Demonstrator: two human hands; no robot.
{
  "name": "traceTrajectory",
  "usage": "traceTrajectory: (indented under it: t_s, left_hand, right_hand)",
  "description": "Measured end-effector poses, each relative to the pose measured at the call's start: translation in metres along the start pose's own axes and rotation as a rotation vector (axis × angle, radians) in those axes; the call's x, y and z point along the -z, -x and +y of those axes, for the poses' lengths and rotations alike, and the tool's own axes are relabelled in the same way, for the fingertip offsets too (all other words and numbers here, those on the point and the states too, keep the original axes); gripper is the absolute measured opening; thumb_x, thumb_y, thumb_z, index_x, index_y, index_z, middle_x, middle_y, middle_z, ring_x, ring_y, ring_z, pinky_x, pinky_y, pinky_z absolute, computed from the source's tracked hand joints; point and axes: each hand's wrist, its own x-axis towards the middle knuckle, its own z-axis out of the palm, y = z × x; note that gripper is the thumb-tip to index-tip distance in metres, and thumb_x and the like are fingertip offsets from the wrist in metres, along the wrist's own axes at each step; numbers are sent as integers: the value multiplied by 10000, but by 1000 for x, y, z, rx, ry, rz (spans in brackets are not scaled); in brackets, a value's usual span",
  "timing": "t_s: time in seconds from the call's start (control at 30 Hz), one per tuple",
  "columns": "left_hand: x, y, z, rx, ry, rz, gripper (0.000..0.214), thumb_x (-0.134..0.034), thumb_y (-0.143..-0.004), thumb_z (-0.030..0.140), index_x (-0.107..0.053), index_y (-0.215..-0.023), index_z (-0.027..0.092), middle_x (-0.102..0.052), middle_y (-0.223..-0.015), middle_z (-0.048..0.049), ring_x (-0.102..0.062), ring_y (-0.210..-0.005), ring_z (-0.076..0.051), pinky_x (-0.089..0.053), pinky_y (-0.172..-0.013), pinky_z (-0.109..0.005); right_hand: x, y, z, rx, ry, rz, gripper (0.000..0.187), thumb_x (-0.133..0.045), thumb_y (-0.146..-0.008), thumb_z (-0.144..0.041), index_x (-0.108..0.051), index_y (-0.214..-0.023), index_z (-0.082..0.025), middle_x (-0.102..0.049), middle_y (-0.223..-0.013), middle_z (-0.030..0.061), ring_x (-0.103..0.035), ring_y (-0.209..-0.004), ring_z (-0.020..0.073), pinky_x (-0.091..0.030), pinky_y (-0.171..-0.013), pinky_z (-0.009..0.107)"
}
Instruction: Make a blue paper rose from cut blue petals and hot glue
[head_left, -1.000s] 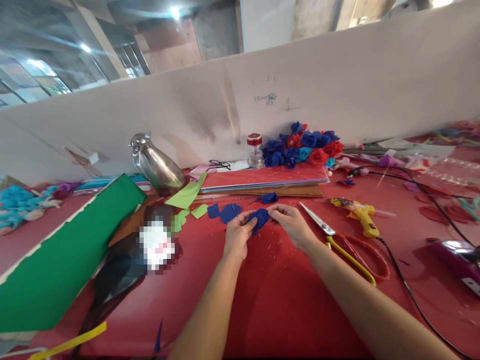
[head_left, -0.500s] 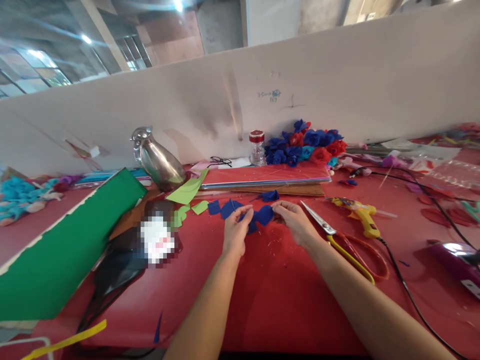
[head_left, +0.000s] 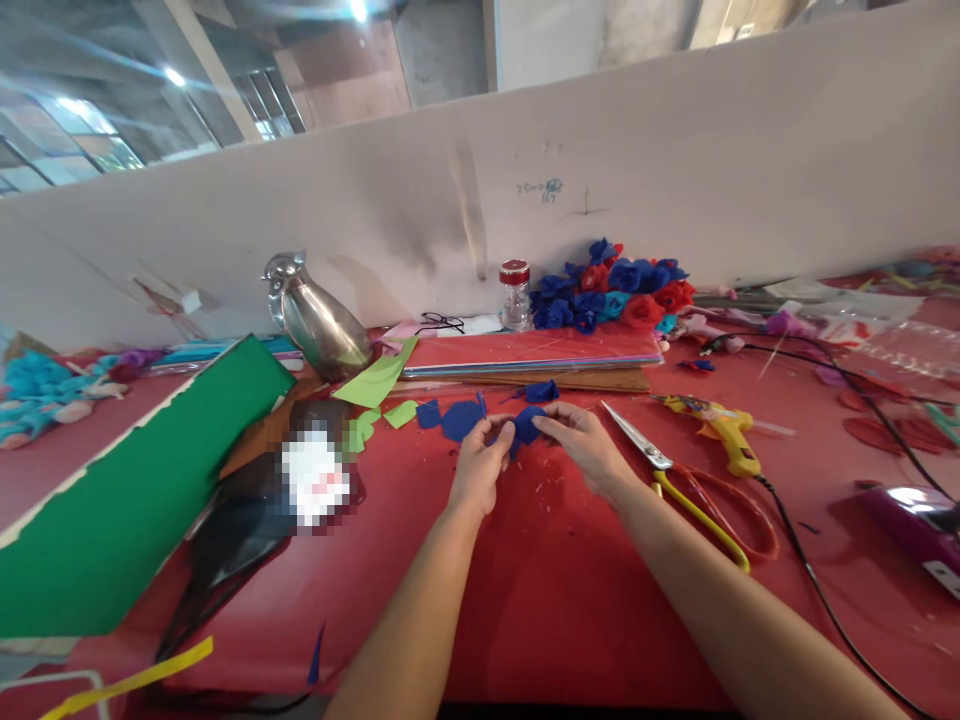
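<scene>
Over red surface [head_left: 547, 610]: pinched by left hand [head_left: 476, 467] and right hand [head_left: 583, 443], seemingly unfinished blue piece [head_left: 528, 425]; loose blue cutouts [head_left: 459, 422] beside; formed flowers [head_left: 609, 290] behind.

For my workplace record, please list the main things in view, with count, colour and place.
Held pieces: count unclear, blue, between hands
Loose pieces: several, blue, beyond hands
Cut pieces: several, lime, left
Scissors: one, yellow and red handles, right
Glue gun: one, yellow, right
Sheet stack: one, red top, centre
Flowers: many, blue, red, turquoise, back
Jar: one, clear, red lid, by flowers
Glasses: one, dark, by jar
Jug: one, silver, back left
Panel: one, green, left
Unclear item: one, black, beside panel
Device: one, purple, right edge
Scraps: uncounted, mixed colours, back right
Table: one, red, below
Wall: one, whitish, back
Forearms: two, bare, front
Left hand: one, bare, centre
Right hand: one, bare, centre
</scene>
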Motion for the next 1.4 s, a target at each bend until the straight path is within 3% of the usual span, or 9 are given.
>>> traceTrajectory:
  t_s: [0.2, 0.6, 0.77, 0.9, 1.03, 1.13, 1.23, 1.3, 1.4]
  left_hand:
    - [0, 0, -2, -40, -23, -71, 294, -687, -674, 393, -672, -838, 149, -546, -617, 20, -376, -473, -51, -295, -477, -203]
    - [0, 1, 2, -4, 48, -123, 270, -721, -626, 320, -586, -797, 160, -561, -587, 22, -380, -443, -43, -256, -444, -191]
    - [-3, 3, 2, 62, 50, -164, 381, -781, -556, 327, -635, -867, 163, -511, -587, 55, -258, -394, -9, -172, -399, -188]
    - [-6, 8, -3, 170, -101, -288, 318, -810, -505, 307, -655, -722, 134, -528, -591, 32, -309, -421, -15, -182, -414, -186]
    - [-9, 12, -10, 155, -233, -356, 260, -812, -493, 283, -631, -604, 133, -485, -504, 39, -313, -425, -32, -187, -430, -190]
    - [-11, 13, -12, 167, -253, -359, 248, -806, -491, 274, -618, -577, 137, -487, -496, 38, -317, -422, -34, -184, -429, -191]
    - [-12, 12, -13, 220, -215, -284, 251, -801, -488, 272, -619, -594, 134, -495, -503, 37, -277, -394, -16, -147, -415, -196]
    - [-13, 12, -14, 255, -194, -237, 248, -803, -477, 250, -618, -590, 129, -466, -476, 48, -233, -374, -5, -119, -408, -206]
    - [-15, 13, -16, 291, -190, -232, 226, -797, -476, 211, -613, -570, 120, -446, -451, 51, -221, -362, 0, -112, -404, -213]
  right_hand:
    - [8, -5, 1, 11, -98, 138, 328, -747, -540, -448, -628, -698, -185, -634, -641, 6, -544, -570, 130, -424, -572, 276]
    - [13, -8, -4, 36, -8, 131, 256, -700, -590, -404, -628, -705, -187, -645, -627, 5, -546, -558, 127, -428, -569, 274]
    - [18, 5, -6, 76, 164, 16, 178, -648, -638, -343, -611, -738, -200, -639, -638, -5, -560, -578, 136, -422, -581, 269]
    - [21, 28, 0, 125, 365, -44, 141, -589, -692, -274, -572, -824, -224, -554, -535, -56, -508, -500, 128, -362, -514, 248]
    - [26, 53, 0, 217, 604, -25, 172, -503, -757, -194, -562, -910, -246, -508, -487, -71, -476, -473, 133, -332, -519, 251]
    - [48, 68, -8, 270, 741, 72, 212, -484, -784, -210, -576, -970, -253, -613, -617, -23, -534, -550, 155, -385, -581, 271]
    - [97, 71, -20, 254, 952, 433, 209, -481, -792, -256, -596, -963, -219, -670, -849, 66, -581, -697, 196, -424, -683, 320]
    - [137, 65, -26, 139, 1156, 673, 220, -527, -763, -283, -601, -944, -182, -649, -942, 126, -573, -867, 251, -414, -750, 354]
    - [181, 48, -26, -168, 1270, 690, 327, -646, -673, -354, -596, -926, -153, -636, -903, 147, -568, -855, 275, -410, -685, 349]
